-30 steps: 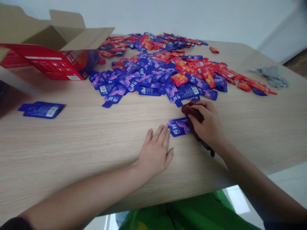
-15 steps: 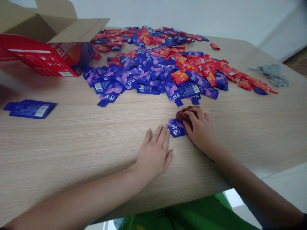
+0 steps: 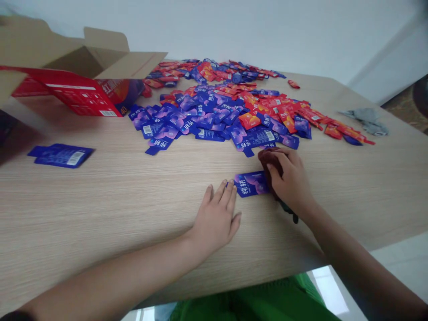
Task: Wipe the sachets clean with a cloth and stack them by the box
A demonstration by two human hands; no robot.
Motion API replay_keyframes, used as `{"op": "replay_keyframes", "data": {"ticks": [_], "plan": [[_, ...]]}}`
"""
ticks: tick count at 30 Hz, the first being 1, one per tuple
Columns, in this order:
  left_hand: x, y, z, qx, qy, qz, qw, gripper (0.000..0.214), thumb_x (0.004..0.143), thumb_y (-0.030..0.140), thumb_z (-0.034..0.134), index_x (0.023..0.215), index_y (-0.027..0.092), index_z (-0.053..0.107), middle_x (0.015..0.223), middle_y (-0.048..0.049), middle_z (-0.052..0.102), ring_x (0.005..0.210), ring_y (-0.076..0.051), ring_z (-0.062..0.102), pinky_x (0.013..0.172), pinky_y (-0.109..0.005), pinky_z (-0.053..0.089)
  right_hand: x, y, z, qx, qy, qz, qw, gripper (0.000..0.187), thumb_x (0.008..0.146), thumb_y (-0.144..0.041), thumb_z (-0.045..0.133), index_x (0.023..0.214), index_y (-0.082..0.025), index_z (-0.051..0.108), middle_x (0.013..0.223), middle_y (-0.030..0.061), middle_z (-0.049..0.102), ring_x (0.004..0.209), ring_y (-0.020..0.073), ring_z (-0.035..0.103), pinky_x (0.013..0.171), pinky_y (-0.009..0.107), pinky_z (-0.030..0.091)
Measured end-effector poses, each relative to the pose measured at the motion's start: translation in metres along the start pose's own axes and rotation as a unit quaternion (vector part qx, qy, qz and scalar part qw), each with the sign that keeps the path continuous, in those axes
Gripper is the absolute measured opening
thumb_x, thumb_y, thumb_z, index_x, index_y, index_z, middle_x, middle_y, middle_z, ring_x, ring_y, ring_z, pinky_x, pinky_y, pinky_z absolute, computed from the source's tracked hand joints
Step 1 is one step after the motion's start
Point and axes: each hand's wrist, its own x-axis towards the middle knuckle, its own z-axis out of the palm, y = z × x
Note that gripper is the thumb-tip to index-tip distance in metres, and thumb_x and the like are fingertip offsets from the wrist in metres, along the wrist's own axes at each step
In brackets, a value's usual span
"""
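Note:
A blue-purple pouch (image 3: pixel 253 183) with white lettering lies flat in front of me. Fingertips of my left hand (image 3: pixel 217 214) press on its left end; that hand is flat with the fingers stretched out. My right hand (image 3: pixel 290 178) is closed around a dark maroon cloth (image 3: pixel 270 161), which rests over the pouch's right end. The cloth's lower edge hangs out under the palm, and part of it is hidden by the hand. Farther off, a big heap of blue pouches (image 3: pixel 203 113) and red sachets (image 3: pixel 267 107) spreads over the table.
An open red carton (image 3: pixel 83 98) with cardboard flaps stands at the back left. A small stack of blue pouches (image 3: pixel 63 155) lies on the left of the wooden table (image 3: pixel 133 200). A crumpled grey cloth (image 3: pixel 368 119) lies at the right. A wall (image 3: pixel 284 35) rises behind.
My right hand and the maroon cloth have slid right along the pouch, uncovering more of it. My left hand stays on its left end. The camera view has tilted slightly upward.

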Motion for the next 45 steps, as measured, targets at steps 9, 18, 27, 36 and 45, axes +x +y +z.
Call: {"op": "replay_keyframes", "data": {"ticks": [9,18,27,36,45], "plan": [[0.002,0.003,-0.004,0.005,-0.006,-0.003,1.000,0.061,0.097,0.041,0.032,0.146,0.004,0.038,0.154,-0.0166,0.035,0.144,-0.033,0.028,0.113,-0.056,0.029,-0.013,-0.058,0.033,-0.085,-0.141,-0.070,0.984,0.032,0.092,-0.029,0.048,0.121,-0.024,0.061,0.132,0.0097,0.054,0.102,0.0301,0.051,0.083,0.046,0.043],[0.003,0.003,-0.004,0.007,-0.006,-0.004,1.000,0.062,0.097,0.040,0.034,0.148,0.005,0.035,0.157,-0.0158,0.028,0.144,-0.032,0.028,0.112,-0.055,0.032,-0.021,-0.005,0.024,-0.099,-0.109,-0.016,0.989,0.035,0.094,-0.031,0.044,0.124,-0.017,0.056,0.130,0.0174,0.052,0.107,0.0334,0.050,0.082,0.049,0.044],[0.001,0.005,-0.001,0.000,0.009,-0.009,1.000,0.061,0.097,0.039,0.032,0.146,0.003,0.036,0.156,-0.0172,0.030,0.145,-0.032,0.025,0.113,-0.056,0.029,-0.009,0.001,0.005,-0.050,-0.101,0.006,0.994,0.031,0.093,-0.027,0.043,0.120,-0.018,0.056,0.125,0.0153,0.054,0.108,0.0318,0.052,0.087,0.049,0.045],[0.002,0.005,-0.005,0.003,0.001,-0.013,1.000,0.061,0.096,0.040,0.033,0.144,0.002,0.041,0.152,-0.0188,0.038,0.144,-0.034,0.027,0.114,-0.056,0.029,-0.011,-0.066,0.036,-0.091,-0.141,-0.070,0.983,0.032,0.092,-0.029,0.045,0.121,-0.022,0.058,0.132,0.0117,0.053,0.101,0.0315,0.050,0.083,0.047,0.040],[0.003,0.004,-0.003,-0.001,-0.002,-0.007,1.000,0.062,0.096,0.038,0.035,0.147,0.003,0.035,0.156,-0.0182,0.029,0.144,-0.033,0.027,0.112,-0.057,0.030,-0.019,-0.011,0.025,-0.123,-0.099,0.005,0.987,0.036,0.093,-0.032,0.043,0.124,-0.018,0.056,0.130,0.0166,0.052,0.103,0.0332,0.051,0.081,0.048,0.043]]}}
